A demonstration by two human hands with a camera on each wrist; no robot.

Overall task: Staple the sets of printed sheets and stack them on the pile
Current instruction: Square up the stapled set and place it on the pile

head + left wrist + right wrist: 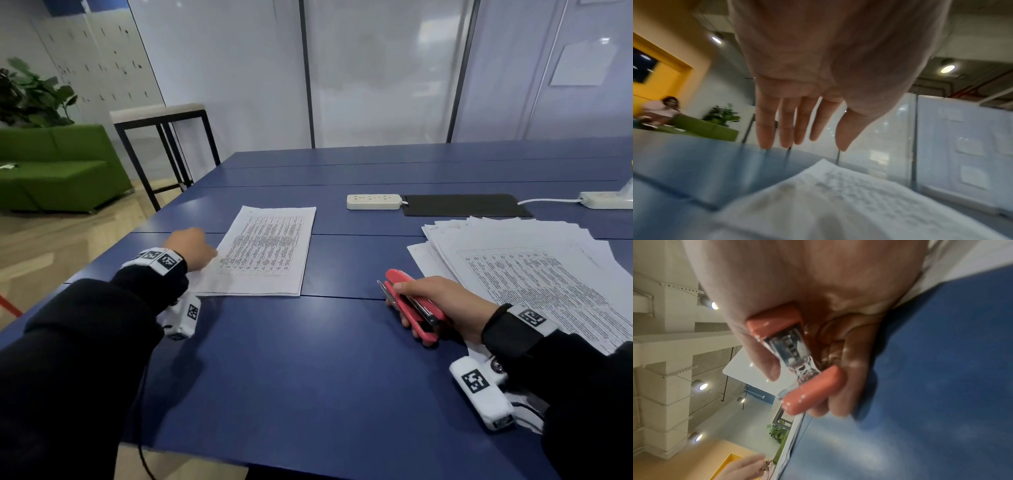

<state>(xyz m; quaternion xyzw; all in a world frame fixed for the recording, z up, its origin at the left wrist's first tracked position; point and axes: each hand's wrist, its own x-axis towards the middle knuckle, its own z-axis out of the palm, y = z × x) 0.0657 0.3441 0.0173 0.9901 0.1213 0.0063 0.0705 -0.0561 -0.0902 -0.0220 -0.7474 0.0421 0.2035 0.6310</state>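
Red plastic and bright metal mark the stapler [412,306], which is gripped in the right hand [442,308] just above the blue table [308,359]. From the right wrist view, the thumb [764,353] is seen laid along the stapler's upper arm and the fingers [840,395] curled under its base, with the stapler's mouth parted and nothing between its arms.

Just beside that hand, to the right, a loose, fanned heap of printed sheets [534,270] is spread over the tabletop.

Well apart from it, on the left side of the table, a squared-up stack of printed sheets [263,251] is laid flat, a printed table on its top page. The left hand [190,248] is held at the stack's left edge. From the left wrist view, its fingers [786,126] are shown straight and slightly spread, with nothing held, above the table beside the sheets; whether the paper is touched cannot be told.

Farther back, a white power strip [374,201] is set against a black mat [466,205].
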